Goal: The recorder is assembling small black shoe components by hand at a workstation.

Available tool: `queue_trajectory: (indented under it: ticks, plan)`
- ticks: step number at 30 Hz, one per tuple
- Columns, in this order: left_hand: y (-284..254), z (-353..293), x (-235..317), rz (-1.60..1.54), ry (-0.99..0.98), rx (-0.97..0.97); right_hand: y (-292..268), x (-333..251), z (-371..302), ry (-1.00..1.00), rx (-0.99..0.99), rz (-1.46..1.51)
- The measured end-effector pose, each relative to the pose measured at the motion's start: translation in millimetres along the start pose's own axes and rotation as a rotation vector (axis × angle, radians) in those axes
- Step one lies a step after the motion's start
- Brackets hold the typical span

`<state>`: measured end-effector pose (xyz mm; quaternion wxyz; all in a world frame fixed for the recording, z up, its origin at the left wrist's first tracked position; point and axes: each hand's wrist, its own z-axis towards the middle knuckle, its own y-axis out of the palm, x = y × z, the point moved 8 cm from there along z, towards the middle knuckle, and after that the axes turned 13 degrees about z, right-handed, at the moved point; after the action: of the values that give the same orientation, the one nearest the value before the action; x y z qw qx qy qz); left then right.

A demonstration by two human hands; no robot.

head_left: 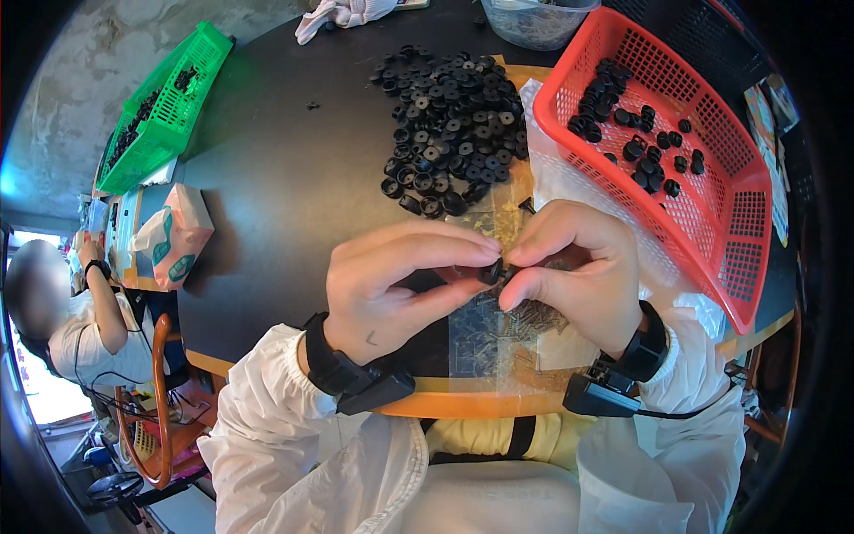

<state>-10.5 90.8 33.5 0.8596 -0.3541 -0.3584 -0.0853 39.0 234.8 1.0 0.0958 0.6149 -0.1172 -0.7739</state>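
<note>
Head view: a dark table [276, 133] spreads beneath everything, with a red basket [553, 111] at far right, loosely scattered inside with black parts. Left of it, beyond the hands, sits a heap of black parts [454, 133], discs and short cups jumbled together. Over the table's near side, the left hand [365, 285] pinches a small black part [490, 271] between thumb and fingertips; the right hand [609, 285] pinches a dark piece [510, 273] facing it (whether the two are joined, I cannot tell). The small black part looks like moulded plastic: probably very light, stiff, smooth enough to slip or roll, and hardly fragile. Its outer rim seems the best hold, thumb opposite forefinger, leaving its face free. Smallest are the thin metal pins [529, 329], strewn below the right hand; they would likely need fingertips at mid-length.
</note>
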Motion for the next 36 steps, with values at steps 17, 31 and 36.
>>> queue_trajectory:
  ticks: [17,31,36]
  plan:
    - [-3,-4,17,0.319,0.192,0.11,13,3,4,0.014,-0.205,-0.102]
    - [-6,-9,41,0.444,0.343,-0.048,22,-15,-2,-0.086,-0.256,-0.117]
    - [-29,-3,26,0.495,0.366,0.198,22,-91,0,-0.649,-0.025,-1.3]
